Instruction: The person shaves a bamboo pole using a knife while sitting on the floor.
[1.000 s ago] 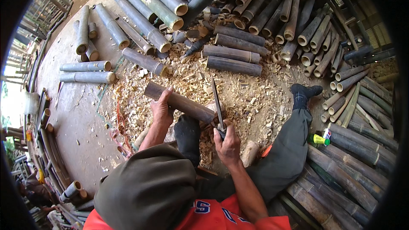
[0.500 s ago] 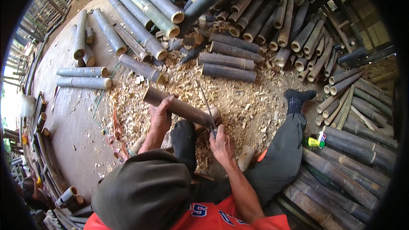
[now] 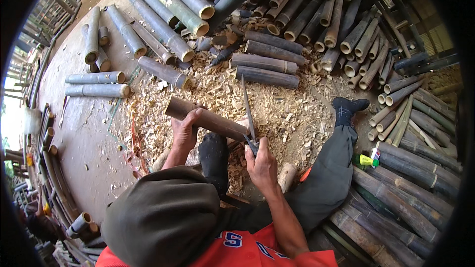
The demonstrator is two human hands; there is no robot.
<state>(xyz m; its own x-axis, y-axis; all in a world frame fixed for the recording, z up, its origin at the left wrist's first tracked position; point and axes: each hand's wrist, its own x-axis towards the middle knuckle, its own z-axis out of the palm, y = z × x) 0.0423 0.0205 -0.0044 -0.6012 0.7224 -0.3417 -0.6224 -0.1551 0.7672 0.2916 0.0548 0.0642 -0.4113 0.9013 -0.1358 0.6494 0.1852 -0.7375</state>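
My left hand is wrapped round a brown bamboo tube, its thumb lying along the top. The tube slants, with its open end up at the left and its other end low at the right, above my left foot. In my right hand is a long-bladed knife, gripped by the handle. Its blade points away from me, and its base is beside the tube's right end. Whether the edge touches the tube, I cannot tell. Pale wood chips cover the ground around both hands.
Dark bamboo pieces lie in a row beyond the chips. Longer poles and stacked tubes fill the back and right. My left foot and right foot flank the work. A yellow-green bottle rests on bamboo at right.
The knife has swung to a steeper angle, its tip moving right and away from me. My right hand has shifted slightly right; the tube has barely moved.
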